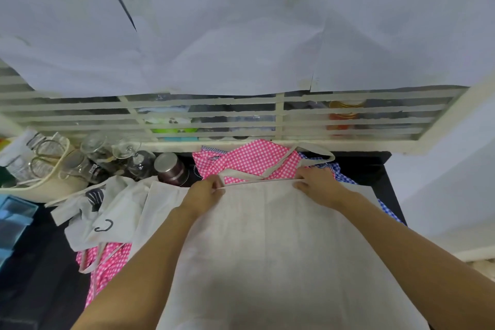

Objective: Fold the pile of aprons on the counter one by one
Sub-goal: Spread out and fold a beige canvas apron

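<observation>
As I look down through the head camera, both bare forearms reach forward over a beige apron [267, 244] spread flat on the dark counter [375, 169], its long body running back toward me. The left hand [205, 193] pinches the top hem of the bib at one corner, fingers curled over the edge. The right hand [318, 185] grasps the opposite corner the same way, thumb below the hem and fingers above it. I judge the hands are placed there to pull the top edge taut and square before the first fold.

The cloth looks like plain, matte cotton, slightly stiff, with faint vertical creases. Its flat neck strap [316, 151] loops away beyond the hem and lies on a crumpled pink checked apron [246, 161]. A blue checked apron [385, 207] peeks out from under the right side. To the left lies a rumpled pale printed apron [107, 211] with black marks, more pink check showing beneath it.

Behind that stand upturned clear glasses [126, 153], a shiny steel cup [171, 167] and a cream basket [53, 187].
</observation>
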The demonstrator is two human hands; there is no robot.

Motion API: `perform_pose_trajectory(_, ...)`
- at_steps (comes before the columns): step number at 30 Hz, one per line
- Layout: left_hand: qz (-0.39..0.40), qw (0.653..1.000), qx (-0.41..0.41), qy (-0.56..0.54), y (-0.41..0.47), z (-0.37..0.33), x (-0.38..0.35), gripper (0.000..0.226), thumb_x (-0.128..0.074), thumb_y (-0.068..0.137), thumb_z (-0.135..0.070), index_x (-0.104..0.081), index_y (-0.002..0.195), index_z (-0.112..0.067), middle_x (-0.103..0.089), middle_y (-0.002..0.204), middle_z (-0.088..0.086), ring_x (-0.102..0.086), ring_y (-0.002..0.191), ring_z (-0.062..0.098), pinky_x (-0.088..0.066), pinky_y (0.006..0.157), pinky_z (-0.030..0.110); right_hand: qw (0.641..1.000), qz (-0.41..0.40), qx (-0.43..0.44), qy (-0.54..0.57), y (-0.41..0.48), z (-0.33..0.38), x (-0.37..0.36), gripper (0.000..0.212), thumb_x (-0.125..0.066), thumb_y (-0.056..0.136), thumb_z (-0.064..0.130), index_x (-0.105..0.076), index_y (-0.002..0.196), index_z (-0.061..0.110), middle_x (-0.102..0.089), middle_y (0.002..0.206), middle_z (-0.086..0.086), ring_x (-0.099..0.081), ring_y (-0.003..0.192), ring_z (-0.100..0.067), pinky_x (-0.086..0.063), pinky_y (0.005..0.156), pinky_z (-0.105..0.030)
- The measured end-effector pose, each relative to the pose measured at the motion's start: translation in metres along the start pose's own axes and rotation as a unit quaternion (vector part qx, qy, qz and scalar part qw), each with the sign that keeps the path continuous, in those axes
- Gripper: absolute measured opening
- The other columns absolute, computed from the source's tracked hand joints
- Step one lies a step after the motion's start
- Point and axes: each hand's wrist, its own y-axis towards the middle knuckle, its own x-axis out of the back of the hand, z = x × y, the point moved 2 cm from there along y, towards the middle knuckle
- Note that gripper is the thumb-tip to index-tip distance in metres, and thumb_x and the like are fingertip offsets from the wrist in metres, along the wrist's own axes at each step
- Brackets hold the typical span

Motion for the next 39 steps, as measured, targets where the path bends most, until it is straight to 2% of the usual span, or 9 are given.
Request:
perform_pose_trajectory(10, -0.094, 0.989, 0.054, 0.103, 0.015, -0.005, -0.01, 0.013, -0.051, 0.09, -0.014, -0.062, 0.094, -0.008, -0.067, 0.094, 0.011, -0.06, 0.091, 0.033, -0.042, 0.087, 0.037, 0.997, -0.047, -0.06, -0.016, 0.025, -0.003, -0.019, 0.023, -0.046, 0.098, 0.033, -0.058, 0.107, 0.015, -0.066, 0.11, -0.002, -0.057, 0.106, -0.025, -0.028, 0.104, -0.037)
perform_pose_trajectory(14, -0.235, 0.967, -0.067, 0.071, -0.015, -0.03, -0.017, 0.025, -0.045, 0.077, -0.01, -0.062, 0.094, -0.001, -0.06, 0.088, 0.016, -0.055, 0.078, 0.035, -0.044, 0.07, 0.04, 0.992, -0.066, -0.096, -0.04, 0.025, 0.0, -0.024, 0.022, -0.047, 0.097, 0.036, -0.059, 0.102, 0.018, -0.064, 0.108, -0.001, -0.054, 0.106, -0.024, -0.03, 0.098, -0.038)
perform_pose_trajectory(20, -0.115, 0.962, -0.236, 0.073, -0.125, -0.049, -0.091, 0.029, -0.049, 0.089, -0.031, -0.06, 0.113, -0.017, -0.064, 0.104, -0.001, -0.061, 0.093, 0.02, -0.035, 0.08, 0.025, 0.986, -0.125, -0.106, -0.028, 0.008, 0.017, -0.028, 0.035, -0.05, 0.095, 0.031, -0.051, 0.125, 0.014, -0.05, 0.129, -0.01, -0.041, 0.122, -0.03, -0.024, 0.104, -0.04)
perform_pose_trajectory(23, -0.069, 0.978, -0.173, 0.09, -0.153, -0.024, -0.121, 0.055, -0.043, 0.093, -0.045, -0.043, 0.141, -0.018, -0.053, 0.135, -0.001, -0.046, 0.122, 0.013, -0.036, 0.101, 0.029, 0.975, -0.212, -0.04, 0.044, -0.029, 0.041, -0.035, 0.042, -0.065, 0.084, 0.013, -0.054, 0.124, 0.006, -0.051, 0.131, -0.018, -0.045, 0.124, -0.037, -0.032, 0.106, -0.045)
perform_pose_trajectory(26, -0.033, 0.984, -0.134, 0.111, -0.169, -0.014, -0.131, 0.06, -0.026, 0.1, -0.049, -0.022, 0.151, -0.019, -0.034, 0.153, 0.002, -0.023, 0.14, 0.011, -0.009, 0.117, 0.037, 0.972, -0.229, 0.015, 0.047, -0.089, 0.071, -0.082, 0.047, -0.069, 0.08, 0.009, -0.056, 0.125, 0.007, -0.051, 0.135, -0.018, -0.048, 0.126, -0.038, -0.039, 0.104, -0.045)
perform_pose_trajectory(28, -0.022, 0.985, -0.123, 0.118, -0.174, -0.013, -0.133, 0.058, -0.016, 0.102, -0.049, -0.012, 0.152, -0.02, -0.022, 0.158, 0.003, -0.01, 0.144, 0.011, 0.01, 0.116, 0.037, 0.98, -0.189, 0.033, 0.06, -0.129, 0.087, -0.125, 0.047, -0.056, 0.09, 0.019, -0.047, 0.136, 0.015, -0.039, 0.148, -0.011, -0.034, 0.138, -0.028, -0.031, 0.111, -0.039)
perform_pose_trajectory(32, -0.044, 0.987, -0.091, 0.121, -0.19, 0.01, -0.132, 0.063, 0.0, 0.098, -0.056, -0.004, 0.153, -0.024, -0.003, 0.16, 0.0, 0.007, 0.145, 0.01, 0.023, 0.113, 0.036, 0.987, -0.151, 0.053, 0.001, -0.194, 0.093, -0.189, 0.047, -0.025, 0.102, 0.037, -0.035, 0.145, 0.021, -0.028, 0.154, -0.008, -0.023, 0.143, -0.024, -0.019, 0.114, -0.04)
perform_pose_trajectory(35, -0.065, 0.987, -0.043, 0.139, -0.208, 0.047, -0.122, 0.069, 0.009, 0.093, -0.061, -0.001, 0.151, -0.027, 0.001, 0.159, -0.005, 0.012, 0.145, 0.008, 0.025, 0.112, 0.038, 0.988, -0.147, -0.016, -0.033, -0.228, 0.072, -0.201, 0.051, -0.02, 0.102, 0.044, -0.03, 0.148, 0.024, -0.028, 0.155, -0.007, -0.023, 0.143, -0.026, -0.016, 0.115, -0.042)
perform_pose_trajectory(39, -0.106, 0.985, 0.067, 0.116, -0.235, 0.093, -0.101, 0.076, 0.005, 0.085, -0.061, -0.003, 0.151, -0.023, -0.001, 0.159, -0.006, 0.005, 0.147, 0.012, 0.015, 0.114, 0.048, 0.955, -0.161, -0.245, 0.043, -0.27, 0.027, -0.196, 0.058, -0.025, 0.097, 0.048, -0.034, 0.146, 0.017, -0.034, 0.152, -0.013, -0.028, 0.14, -0.033, -0.024, 0.111, -0.048)
